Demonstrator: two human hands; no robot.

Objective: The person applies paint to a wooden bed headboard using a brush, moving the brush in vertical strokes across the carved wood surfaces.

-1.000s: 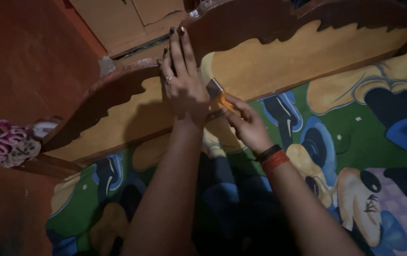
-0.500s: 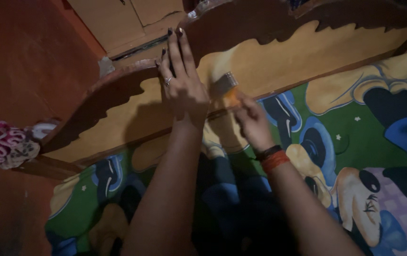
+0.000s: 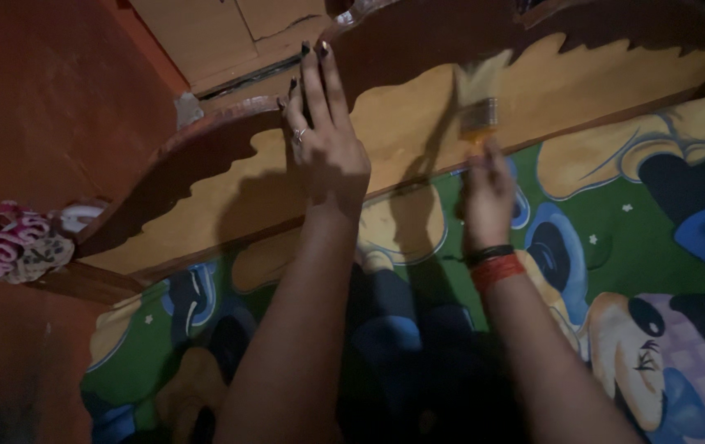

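My left hand lies flat, fingers spread, on the carved wooden headboard, its fingertips over the dark brown top edge. My right hand grips a small paintbrush with an orange handle and pale bristles. The bristles press on the yellow panel of the headboard to the right of my left hand. A red and black band circles my right wrist.
A bedsheet with cartoon figures in green, blue and yellow covers the mattress below the headboard. A pink and white bundle of cloth sits at the left end. A red wall and a tan cabinet door stand behind.
My right hand has swung the paintbrush to the right and upward along the yellow panel, away from my left hand. The left hand has stayed on the headboard.
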